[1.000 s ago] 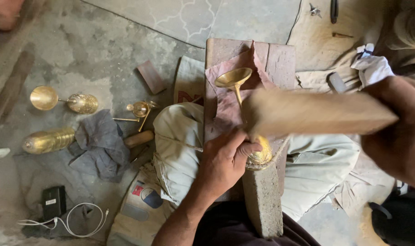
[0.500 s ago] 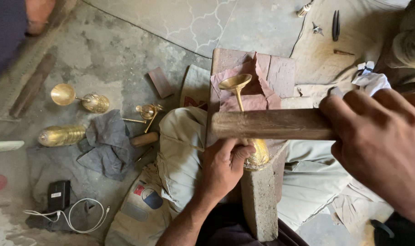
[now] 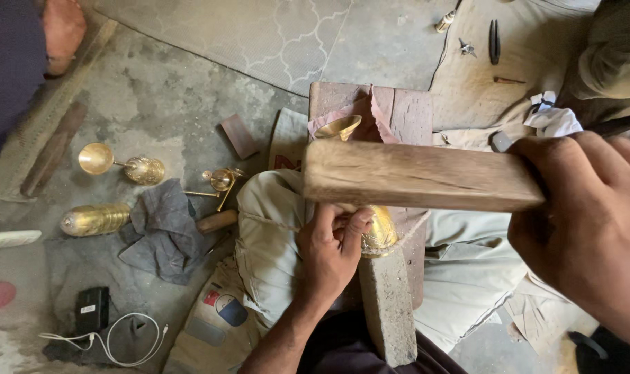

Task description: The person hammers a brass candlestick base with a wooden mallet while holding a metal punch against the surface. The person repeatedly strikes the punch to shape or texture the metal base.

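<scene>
Brass is being shaped on a stone block (image 3: 388, 305) that is lying between the person's knees. The left hand (image 3: 329, 253) is curling its fingers and thumb around the embossed base of a brass goblet (image 3: 379, 232), pinning it on its side against the top of the block, with the cup end (image 3: 337, 127) pointing away from the person over a pinkish cloth (image 3: 370, 114). The right hand (image 3: 585, 228) is closing in a full fist around one end of a wooden bat (image 3: 419, 175), which is hanging level just above the left hand's knuckles and is hiding the goblet's stem. Judging by the pose, the beating of this piece is in mid-course (no dent or finished seam is showing, so how near it is to done I cannot tell). Well off to the left of the left hand, a second goblet (image 3: 121, 165), a ribbed brass piece (image 3: 93, 219) and a small brass part (image 3: 220, 180) are lying beside a grey rag (image 3: 164, 228), seemingly either done or waiting.
</scene>
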